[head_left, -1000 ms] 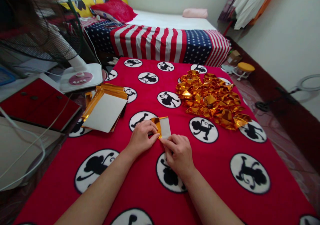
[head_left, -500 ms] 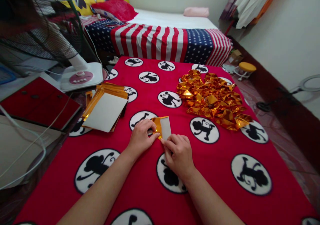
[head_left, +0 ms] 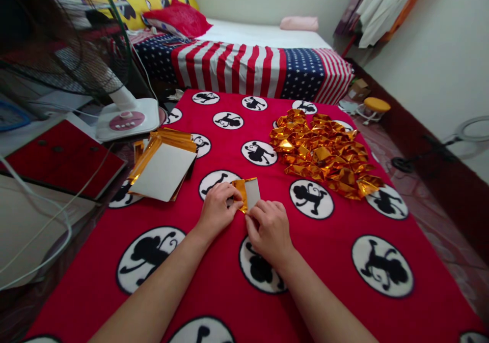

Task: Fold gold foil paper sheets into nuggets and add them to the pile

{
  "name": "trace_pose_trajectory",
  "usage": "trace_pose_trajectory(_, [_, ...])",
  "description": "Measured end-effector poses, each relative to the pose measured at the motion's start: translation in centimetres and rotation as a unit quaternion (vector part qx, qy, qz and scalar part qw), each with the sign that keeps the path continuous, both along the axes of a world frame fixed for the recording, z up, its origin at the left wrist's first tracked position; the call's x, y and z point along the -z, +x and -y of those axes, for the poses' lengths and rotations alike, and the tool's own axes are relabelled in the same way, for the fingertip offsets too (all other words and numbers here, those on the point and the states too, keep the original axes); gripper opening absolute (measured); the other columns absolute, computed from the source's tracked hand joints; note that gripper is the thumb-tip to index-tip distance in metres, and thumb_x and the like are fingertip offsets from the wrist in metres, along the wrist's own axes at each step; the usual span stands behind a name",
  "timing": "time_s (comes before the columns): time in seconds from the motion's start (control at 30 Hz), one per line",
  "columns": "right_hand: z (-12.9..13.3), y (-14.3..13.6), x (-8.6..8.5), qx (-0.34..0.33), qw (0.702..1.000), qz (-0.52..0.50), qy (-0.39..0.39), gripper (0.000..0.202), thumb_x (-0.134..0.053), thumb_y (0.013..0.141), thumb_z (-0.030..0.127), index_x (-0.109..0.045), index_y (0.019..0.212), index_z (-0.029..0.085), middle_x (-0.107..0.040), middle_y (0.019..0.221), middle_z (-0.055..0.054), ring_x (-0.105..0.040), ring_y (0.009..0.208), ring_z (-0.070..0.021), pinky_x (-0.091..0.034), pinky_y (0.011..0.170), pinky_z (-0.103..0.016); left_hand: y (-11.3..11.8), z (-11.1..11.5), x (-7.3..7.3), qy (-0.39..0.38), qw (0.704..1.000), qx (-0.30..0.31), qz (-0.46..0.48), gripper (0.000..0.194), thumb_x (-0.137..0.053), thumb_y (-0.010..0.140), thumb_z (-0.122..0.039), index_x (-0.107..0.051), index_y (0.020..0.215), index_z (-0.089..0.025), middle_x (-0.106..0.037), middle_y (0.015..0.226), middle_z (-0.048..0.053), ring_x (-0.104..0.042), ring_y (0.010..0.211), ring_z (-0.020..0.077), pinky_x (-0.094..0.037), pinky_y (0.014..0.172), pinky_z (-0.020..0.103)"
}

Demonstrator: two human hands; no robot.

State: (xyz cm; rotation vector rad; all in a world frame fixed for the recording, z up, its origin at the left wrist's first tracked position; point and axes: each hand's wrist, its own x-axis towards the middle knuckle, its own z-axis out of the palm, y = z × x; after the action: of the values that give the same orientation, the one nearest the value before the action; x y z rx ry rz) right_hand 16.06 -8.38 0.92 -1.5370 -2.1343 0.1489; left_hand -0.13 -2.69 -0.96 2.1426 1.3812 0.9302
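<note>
A small folded sheet of gold foil paper (head_left: 252, 189), gold on one part and whitish on the other, lies on the red cloth (head_left: 328, 261) between my hands. My left hand (head_left: 219, 205) is closed on its left side, thumb and fingers pinching the gold part. At the lower right corner my right hand (head_left: 269, 226) pinches the paper's near edge. My fingers hide part of the folds. Left of my hands lies a stack of foil sheets (head_left: 162, 172), pale side up on top with gold edges showing. Many folded gold foil pieces (head_left: 323, 152) are heaped at the right.
A fan (head_left: 128, 119) with a white base stands at the left, beside a dark red panel (head_left: 61, 152) and loose white cables (head_left: 63, 231). Beyond the cloth is a bed (head_left: 233, 68) with a striped cover. A yellow-topped stool (head_left: 376, 105) stands on the floor at the right.
My left thumb has drawn back slightly from the middle of the paper. My right hand has shifted a little left along the near edge. The view has tilted slightly.
</note>
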Motion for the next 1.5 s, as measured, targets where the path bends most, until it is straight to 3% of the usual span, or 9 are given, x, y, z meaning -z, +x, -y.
trace_pose_trajectory(0.2, [-3.0,-0.3,0.6,0.078,0.996,0.009,-0.047,0.009,-0.067,0.083,0.026,-0.06,0.08,0.02,-0.063,0.078,-0.003,-0.056,0.07,-0.0183,-0.031,0.066,-0.033,-0.1,0.1,-0.1,0.009,1.0,0.008,0.0,0.012,-0.071,0.075,-0.014,-0.061,0.072,-0.02,-0.063,0.081,0.002,-0.058,0.086,0.0206,-0.044,0.079,0.035])
trace_pose_trajectory(0.33, [-3.9,0.4,0.8,0.172,0.985,-0.02,-0.027,0.043,-0.075,0.076,0.033,-0.057,0.112,0.018,-0.061,0.106,-0.011,-0.06,0.085,-0.0234,-0.037,0.066,-0.032,0.0,-0.1,0.1,0.005,1.0,0.009,0.005,0.012,-0.073,0.074,-0.014,-0.062,0.072,-0.02,-0.063,0.083,0.002,-0.058,0.089,0.0203,-0.044,0.08,0.035])
trace_pose_trajectory(0.43, [-4.4,1.1,0.3,0.198,0.978,-0.034,-0.048,0.051,-0.071,0.078,0.031,-0.052,0.124,0.018,-0.06,0.112,-0.011,-0.062,0.092,-0.0243,-0.042,0.068,-0.031,0.3,-0.9,0.0,0.003,1.0,0.027,0.0,0.014,-0.075,0.073,-0.013,-0.062,0.07,-0.019,-0.062,0.081,0.001,-0.057,0.086,0.0187,-0.043,0.079,0.033])
trace_pose_trajectory(0.6, [-5.0,2.2,0.1,0.195,0.974,-0.081,-0.088,0.034,-0.065,0.08,0.025,-0.057,0.112,0.019,-0.065,0.102,-0.007,-0.062,0.086,-0.0209,-0.043,0.07,-0.03,1.3,-2.8,-1.0,0.022,0.996,0.052,-0.072,0.01,-0.075,0.075,-0.017,-0.065,0.073,-0.019,-0.063,0.085,0.002,-0.056,0.086,0.0189,-0.043,0.08,0.033])
trace_pose_trajectory(0.73, [-4.7,2.9,0.5,0.215,0.962,-0.13,-0.107,0.03,-0.063,0.078,0.023,-0.058,0.108,0.019,-0.066,0.088,-0.003,-0.06,0.072,-0.0178,-0.041,0.065,-0.029,2.0,-2.6,-1.4,0.036,0.991,0.04,-0.126,0.006,-0.071,0.079,-0.018,-0.066,0.075,-0.019,-0.063,0.082,0.003,-0.056,0.082,0.0196,-0.043,0.076,0.033])
trace_pose_trajectory(0.93, [-2.4,2.6,1.0,0.139,0.979,-0.146,0.0,0.013,-0.057,0.084,0.018,-0.065,0.094,0.021,-0.061,0.094,-0.005,-0.059,0.078,-0.0175,-0.043,0.067,-0.028,2.5,-1.3,-0.4,0.012,0.999,0.007,-0.04,0.009,-0.063,0.083,-0.013,-0.063,0.075,-0.017,-0.063,0.081,0.004,-0.059,0.08,0.0174,-0.045,0.076,0.03])
trace_pose_trajectory(1.1, [-0.9,2.2,1.0,0.017,0.996,-0.091,-0.008,0.028,-0.053,0.086,0.011,-0.07,0.103,0.025,-0.059,0.09,-0.004,-0.057,0.082,-0.017,-0.042,0.07,-0.026,2.6,-1.5,-0.3,0.009,1.0,0.013,-0.025,0.013,-0.063,0.082,-0.01,-0.063,0.071,-0.016,-0.062,0.077,0.003,-0.058,0.076,0.0169,-0.045,0.073,0.03])
trace_pose_trajectory(1.37, [-0.7,2.3,1.1,0.008,0.999,-0.052,-0.01,0.024,-0.053,0.086,0.01,-0.071,0.097,0.022,-0.058,0.087,-0.005,-0.055,0.081,-0.0177,-0.041,0.071,-0.028,1.8,-1.6,-0.7,-0.039,0.997,0.065,0.006,0.01,-0.067,0.079,-0.011,-0.074,0.081,-0.018,-0.065,0.084,0.004,-0.06,0.081,0.0164,-0.048,0.076,0.029])
trace_pose_trajectory(1.5, [-0.6,2.3,1.3,0.015,0.997,-0.069,-0.005,0.022,-0.054,0.086,0.011,-0.071,0.096,0.021,-0.059,0.085,-0.005,-0.055,0.08,-0.0179,-0.041,0.071,-0.028,1.8,-1.6,-0.4,-0.044,0.998,0.049,0.004,0.012,-0.07,0.077,-0.011,-0.077,0.082,-0.019,-0.065,0.086,0.004,-0.061,0.082,0.0168,-0.048,0.076,0.029])
